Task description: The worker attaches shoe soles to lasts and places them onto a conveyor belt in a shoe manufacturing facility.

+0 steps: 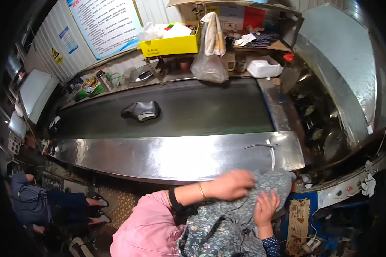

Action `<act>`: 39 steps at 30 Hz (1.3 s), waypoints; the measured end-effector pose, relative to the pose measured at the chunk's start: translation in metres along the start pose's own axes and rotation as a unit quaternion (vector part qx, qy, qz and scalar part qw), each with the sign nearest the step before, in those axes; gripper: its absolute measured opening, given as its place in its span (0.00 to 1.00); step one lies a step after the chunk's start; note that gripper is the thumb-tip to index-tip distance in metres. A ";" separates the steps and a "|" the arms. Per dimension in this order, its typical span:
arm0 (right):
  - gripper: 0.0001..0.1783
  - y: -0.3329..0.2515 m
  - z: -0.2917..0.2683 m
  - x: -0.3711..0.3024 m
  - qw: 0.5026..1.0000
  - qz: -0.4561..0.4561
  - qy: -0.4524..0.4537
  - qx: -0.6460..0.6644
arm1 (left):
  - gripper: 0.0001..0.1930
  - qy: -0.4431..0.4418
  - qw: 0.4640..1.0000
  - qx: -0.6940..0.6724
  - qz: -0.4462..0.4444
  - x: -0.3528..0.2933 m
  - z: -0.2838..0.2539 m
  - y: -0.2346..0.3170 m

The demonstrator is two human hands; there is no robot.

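Note:
My left hand (232,185), at the end of a pink sleeve with a black band and a gold bracelet, is over my lap beside the metal ledge. Its fingers bend downward and are slightly blurred, so whether they pinch anything is unclear. Fingers spread, my right hand (266,208) rests on the grey-green floral cloth (276,184) covering my lap. Beyond them, a dark shoe (141,110) lies on the black conveyor belt (210,107). A thin metal hand tool with a curved arm (270,146) sits at the right end of the shiny metal ledge (158,156).
A yellow box (170,45) holding packets stands on the back shelf. A plastic bag (210,66) and a towel (213,32) hang beside it. A white foam box (264,67) is at the belt's far right. Another person (43,199) is at the lower left.

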State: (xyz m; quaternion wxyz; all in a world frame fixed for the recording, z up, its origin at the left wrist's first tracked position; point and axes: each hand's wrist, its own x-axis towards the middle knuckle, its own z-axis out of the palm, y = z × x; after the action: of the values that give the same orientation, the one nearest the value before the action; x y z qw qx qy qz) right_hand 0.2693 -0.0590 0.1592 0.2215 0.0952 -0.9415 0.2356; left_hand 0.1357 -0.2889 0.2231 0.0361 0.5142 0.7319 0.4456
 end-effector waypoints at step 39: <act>0.11 -0.030 0.016 0.053 0.998 0.048 -0.030 -0.041 | 0.37 0.225 0.594 0.338 -0.695 -0.229 -0.302 -0.288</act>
State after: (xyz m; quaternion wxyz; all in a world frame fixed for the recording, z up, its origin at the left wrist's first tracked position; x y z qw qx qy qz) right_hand 0.2247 -0.0968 0.1835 0.1850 0.0482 -0.9602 0.2037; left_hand -0.1190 -0.6752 0.1130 -0.0071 -0.2908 0.9506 0.1081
